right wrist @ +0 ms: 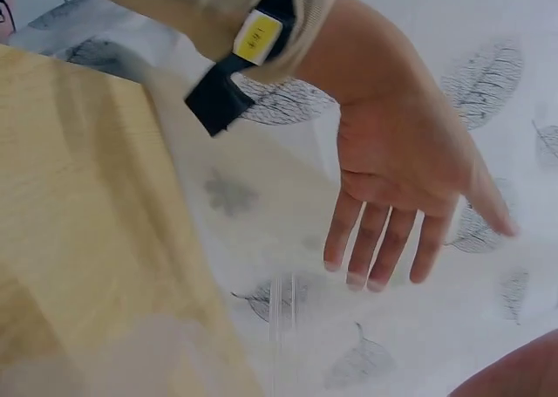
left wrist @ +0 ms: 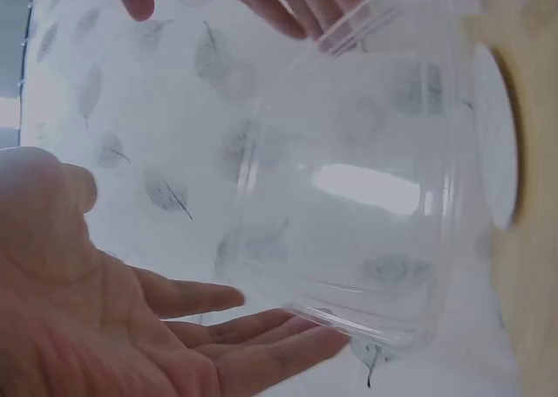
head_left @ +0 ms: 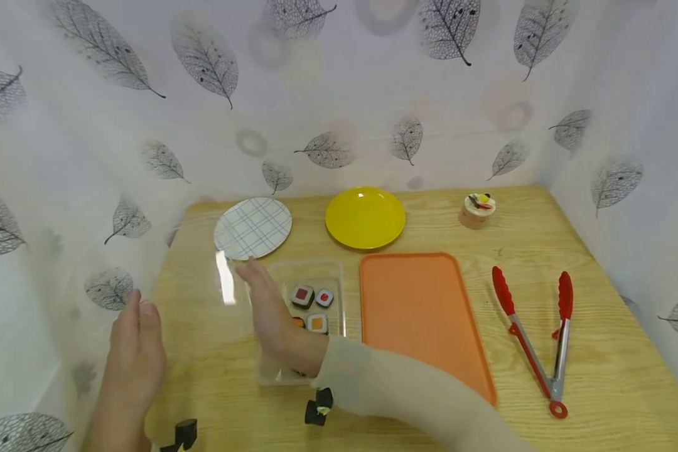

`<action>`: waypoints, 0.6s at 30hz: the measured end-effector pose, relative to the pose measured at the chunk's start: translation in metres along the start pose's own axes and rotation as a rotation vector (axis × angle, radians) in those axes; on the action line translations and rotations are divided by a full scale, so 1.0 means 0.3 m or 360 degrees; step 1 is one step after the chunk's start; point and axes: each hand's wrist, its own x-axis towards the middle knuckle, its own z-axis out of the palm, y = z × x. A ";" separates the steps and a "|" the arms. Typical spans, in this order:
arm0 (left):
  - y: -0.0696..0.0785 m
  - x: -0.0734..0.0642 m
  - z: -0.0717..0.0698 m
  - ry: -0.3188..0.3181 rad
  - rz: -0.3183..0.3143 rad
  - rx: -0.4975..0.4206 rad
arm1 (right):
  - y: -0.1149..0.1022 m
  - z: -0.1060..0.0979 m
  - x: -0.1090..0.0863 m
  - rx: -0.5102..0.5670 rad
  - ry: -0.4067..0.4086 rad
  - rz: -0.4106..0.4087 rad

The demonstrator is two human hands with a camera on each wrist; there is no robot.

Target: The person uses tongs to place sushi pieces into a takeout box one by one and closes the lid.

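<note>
A clear plastic lid or box, with a bright glare on it, lies between my two hands. My left hand is at its left side, fingers extended; in the left wrist view its fingertips meet the lid's lower edge. On the other side, my right hand has its fingers straight near the opposite edge; whether they touch is hard to tell. Beneath the right hand stands a clear tray holding several sushi pieces, partly hidden by the hand and forearm.
A checked white plate and a yellow plate sit at the back. An orange tray lies right of the clear tray. Further right are spread red-tipped tongs, with a small toy cupcake behind. Patterned curtains enclose the table.
</note>
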 end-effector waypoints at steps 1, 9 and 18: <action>0.016 -0.009 0.008 0.0043 0.0036 -0.0053 | -0.016 -0.013 -0.002 0.0079 -0.0013 -0.0054; 0.088 -0.032 0.084 0.0077 0.0484 -0.1225 | -0.130 -0.106 -0.009 0.0300 -0.0013 -0.0302; 0.129 -0.002 0.180 -0.0215 0.0842 -0.1861 | -0.150 -0.191 -0.020 0.0102 -0.0089 -0.0445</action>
